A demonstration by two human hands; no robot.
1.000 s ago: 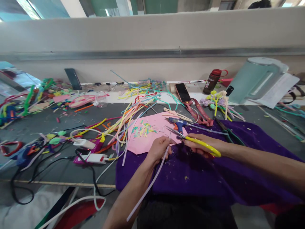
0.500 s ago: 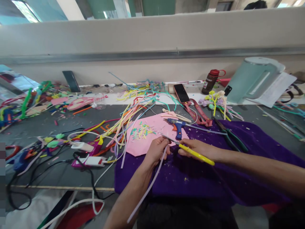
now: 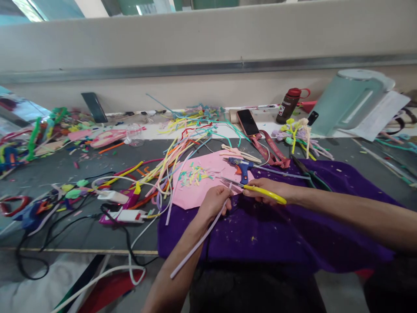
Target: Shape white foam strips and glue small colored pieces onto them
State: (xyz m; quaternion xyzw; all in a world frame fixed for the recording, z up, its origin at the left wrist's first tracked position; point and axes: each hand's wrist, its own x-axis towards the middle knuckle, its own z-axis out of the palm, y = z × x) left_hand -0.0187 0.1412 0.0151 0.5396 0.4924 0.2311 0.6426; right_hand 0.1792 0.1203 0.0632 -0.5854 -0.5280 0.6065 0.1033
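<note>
My left hand (image 3: 215,201) is closed on a pale lilac pipe cleaner (image 3: 195,248), whose long tail hangs down across my left forearm. A short tip of it sticks up above the fingers. Scissors with yellow handles (image 3: 269,195) are in my right hand (image 3: 260,187), blades pointing left close to that tip. Whether the blades touch it I cannot tell. Behind my hands lies a pink sheet (image 3: 189,200) bearing many small snippets (image 3: 197,175) in yellow, teal and white. A blue glue gun (image 3: 244,168) rests at the sheet's right side. Purple cloth (image 3: 260,239) spreads beneath.
Pliers (image 3: 312,174) with dark green handles lie right of the glue gun. Loose pipe cleaners (image 3: 176,163) and white plugs (image 3: 125,216) with cables crowd the left. A phone (image 3: 247,122), a bottle (image 3: 289,106) and a pale green kettle (image 3: 348,104) stand along the back.
The scissors have shifted slightly, their blades now over the pink sheet by the pipe cleaner's tip, which shows more above my left fingers. Its tail hangs less low. The whole view has tilted slightly.
</note>
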